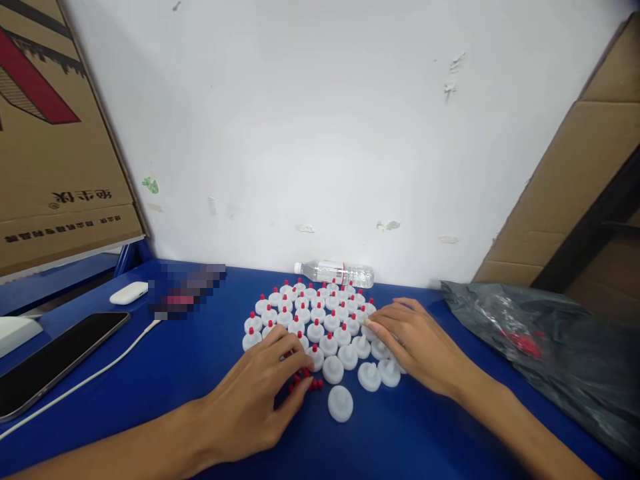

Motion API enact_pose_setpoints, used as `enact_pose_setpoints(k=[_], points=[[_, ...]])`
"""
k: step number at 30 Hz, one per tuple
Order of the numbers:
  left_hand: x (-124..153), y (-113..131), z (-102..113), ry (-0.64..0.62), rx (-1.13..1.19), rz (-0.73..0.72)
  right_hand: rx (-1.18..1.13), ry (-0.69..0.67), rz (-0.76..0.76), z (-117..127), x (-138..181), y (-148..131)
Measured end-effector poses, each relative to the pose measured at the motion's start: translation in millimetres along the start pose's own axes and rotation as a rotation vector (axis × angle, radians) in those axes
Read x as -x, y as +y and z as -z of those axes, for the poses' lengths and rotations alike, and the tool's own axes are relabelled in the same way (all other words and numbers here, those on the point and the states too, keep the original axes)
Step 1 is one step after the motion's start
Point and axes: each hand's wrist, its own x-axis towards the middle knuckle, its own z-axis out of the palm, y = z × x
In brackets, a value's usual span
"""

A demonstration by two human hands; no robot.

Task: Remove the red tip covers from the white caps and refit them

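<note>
Several white round caps with upright spouts (341,404) stand in a cluster on the blue table, many with a small red tip (315,348) on the spout. Those at the front and right have bare spouts. My left hand (260,387) is at the cluster's front left, fingers curled and thumb apart from the index finger, over a small pile of loose red tips (314,385). At the right side, my right hand (417,343) has thumb and index finger together at one white cap; what lies between the fingertips is hidden.
A clear plastic bottle (333,272) lies against the white wall. On the left are a phone (55,360), a white case (129,293), a white cable (100,372) and a cardboard box (60,167). A dark plastic bag (565,373) covers the right side.
</note>
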Motion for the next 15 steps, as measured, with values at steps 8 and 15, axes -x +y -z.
enact_pose_setpoints(k=[8, 15], points=[[-1.5, -3.1, 4.8, 0.033, -0.06, -0.013, -0.022, -0.029, 0.01, 2.3, 0.0, -2.1], [-9.2, -12.0, 25.9, 0.094, -0.692, 0.094, 0.096, 0.13, 0.045, 6.8, 1.0, -3.6]])
